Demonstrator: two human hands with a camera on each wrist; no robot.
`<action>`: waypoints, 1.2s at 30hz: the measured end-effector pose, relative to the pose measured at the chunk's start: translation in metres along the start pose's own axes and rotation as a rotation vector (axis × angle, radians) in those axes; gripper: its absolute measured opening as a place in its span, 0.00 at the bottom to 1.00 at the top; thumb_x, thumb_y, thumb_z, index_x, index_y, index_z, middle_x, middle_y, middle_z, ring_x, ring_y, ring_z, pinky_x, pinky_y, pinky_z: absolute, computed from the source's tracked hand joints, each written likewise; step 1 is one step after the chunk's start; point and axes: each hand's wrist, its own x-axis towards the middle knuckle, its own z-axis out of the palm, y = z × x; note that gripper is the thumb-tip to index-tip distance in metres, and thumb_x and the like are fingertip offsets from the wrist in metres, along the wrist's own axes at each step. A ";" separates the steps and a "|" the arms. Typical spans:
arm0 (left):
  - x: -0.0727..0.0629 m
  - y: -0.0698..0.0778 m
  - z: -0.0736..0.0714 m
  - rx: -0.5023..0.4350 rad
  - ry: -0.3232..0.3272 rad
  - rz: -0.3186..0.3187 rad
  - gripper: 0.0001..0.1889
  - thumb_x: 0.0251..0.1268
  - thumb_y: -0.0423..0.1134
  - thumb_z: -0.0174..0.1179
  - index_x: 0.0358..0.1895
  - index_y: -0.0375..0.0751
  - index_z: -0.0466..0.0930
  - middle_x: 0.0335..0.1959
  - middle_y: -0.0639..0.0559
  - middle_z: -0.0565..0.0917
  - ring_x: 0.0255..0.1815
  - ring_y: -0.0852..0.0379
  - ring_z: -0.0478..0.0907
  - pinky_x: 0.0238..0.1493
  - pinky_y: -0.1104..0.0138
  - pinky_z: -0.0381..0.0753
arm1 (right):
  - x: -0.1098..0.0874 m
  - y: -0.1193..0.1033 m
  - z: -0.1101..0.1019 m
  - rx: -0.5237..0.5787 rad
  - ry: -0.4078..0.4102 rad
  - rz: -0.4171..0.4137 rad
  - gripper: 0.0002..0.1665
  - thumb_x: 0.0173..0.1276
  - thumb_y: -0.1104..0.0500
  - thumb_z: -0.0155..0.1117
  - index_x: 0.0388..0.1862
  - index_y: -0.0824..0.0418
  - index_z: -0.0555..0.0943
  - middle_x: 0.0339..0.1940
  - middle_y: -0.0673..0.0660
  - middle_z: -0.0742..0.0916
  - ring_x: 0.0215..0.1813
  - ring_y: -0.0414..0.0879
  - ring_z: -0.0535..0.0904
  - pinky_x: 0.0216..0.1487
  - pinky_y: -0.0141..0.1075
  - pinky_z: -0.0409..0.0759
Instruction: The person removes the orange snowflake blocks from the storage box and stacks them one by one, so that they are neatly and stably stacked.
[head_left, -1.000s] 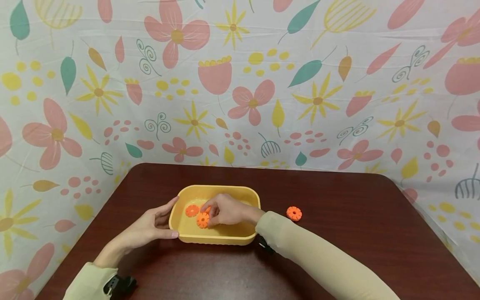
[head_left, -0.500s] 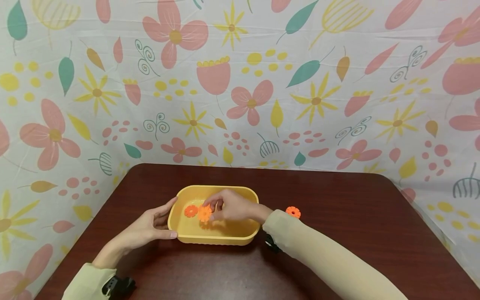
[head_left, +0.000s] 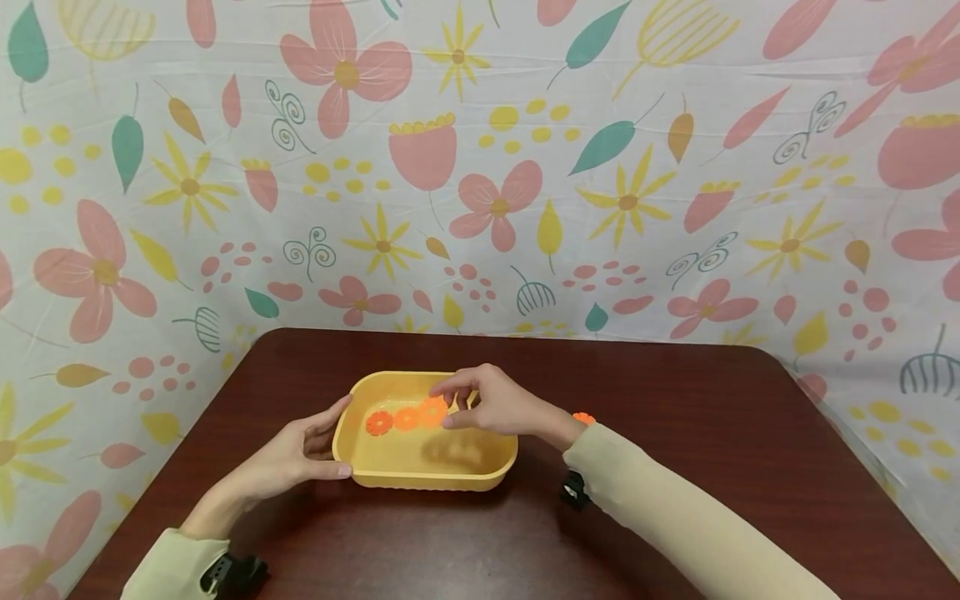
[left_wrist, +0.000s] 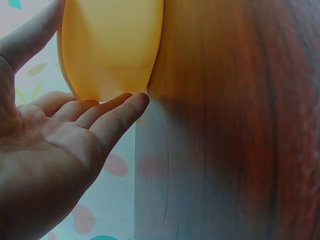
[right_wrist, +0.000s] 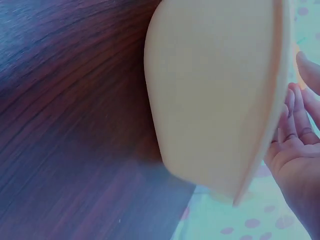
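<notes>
A shallow yellow tray [head_left: 405,479] with rounded corners stands on the dark wooden table. My left hand [head_left: 279,458] holds its left end, thumb at the front corner and index finger towards the back. In the left wrist view the fingers [left_wrist: 117,117] meet the tray's end. Above the tray's right half, my right hand [head_left: 498,404] pinches an orange notched disc [head_left: 432,412] between thumb and fingers. To its left in the tray show two similar discs, one in the middle [head_left: 407,418] and one further left [head_left: 379,423]. The tray wall hides part of the right hand in its wrist view.
Another orange piece [head_left: 583,418] lies on the table to the right, partly hidden behind the right forearm. The table [head_left: 450,542] has rounded far corners. Behind it hangs a flower-print cloth [head_left: 495,283].
My right hand has lifted an orange disc off the tray floor and moved right and back with it. The disc beneath now shows. The left hand stays at the tray's end.
</notes>
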 end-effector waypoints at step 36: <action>0.001 -0.002 0.001 -0.015 -0.002 -0.018 0.53 0.66 0.34 0.74 0.87 0.39 0.46 0.86 0.36 0.49 0.78 0.32 0.62 0.59 0.63 0.82 | -0.132 0.042 -0.074 0.004 0.279 0.224 0.23 0.65 0.59 0.81 0.59 0.55 0.89 0.46 0.57 0.85 0.39 0.53 0.78 0.37 0.36 0.78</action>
